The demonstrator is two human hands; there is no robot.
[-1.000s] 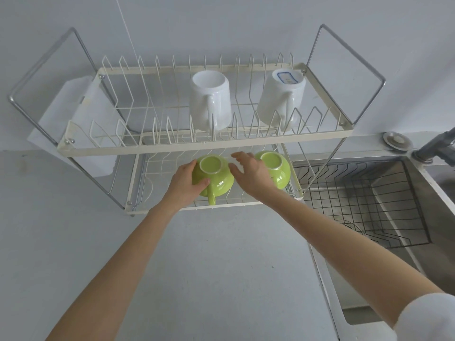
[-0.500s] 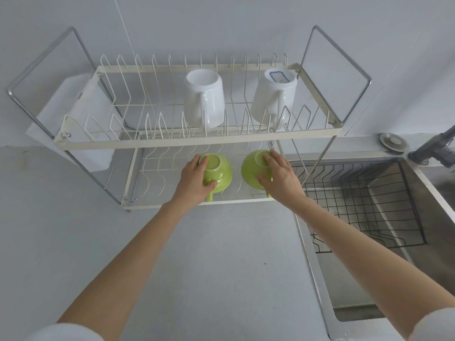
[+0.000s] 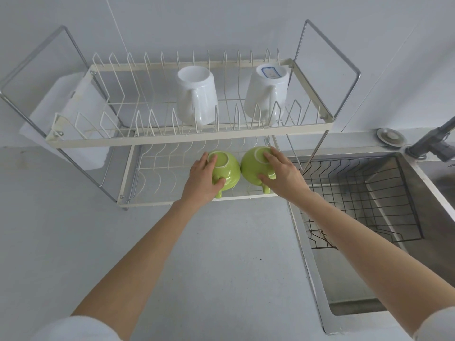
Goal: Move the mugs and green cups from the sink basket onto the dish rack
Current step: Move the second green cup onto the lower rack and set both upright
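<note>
Two green cups stand upside down, side by side, on the lower shelf of the cream wire dish rack (image 3: 192,141). My left hand (image 3: 200,179) grips the left green cup (image 3: 227,168), thumb under its side. My right hand (image 3: 283,174) covers the right green cup (image 3: 251,166), fingers on its base and thumb near its handle. On the upper shelf, two white mugs rest upside down: the left mug (image 3: 197,94) and the right mug (image 3: 267,93), which has a blue label on its base. The black wire sink basket (image 3: 369,200) in the sink holds nothing.
A steel sink (image 3: 418,242) lies at the right with a grey faucet (image 3: 433,141) and a round drain plug (image 3: 390,137) on its rim. A white board (image 3: 66,114) leans behind the rack's left end. Grey countertop (image 3: 197,254) spreads in front.
My right hand has moved from the left cup over to the right cup and settled on it. The right cup sits closer to the left one. My left hand kept its grip.
</note>
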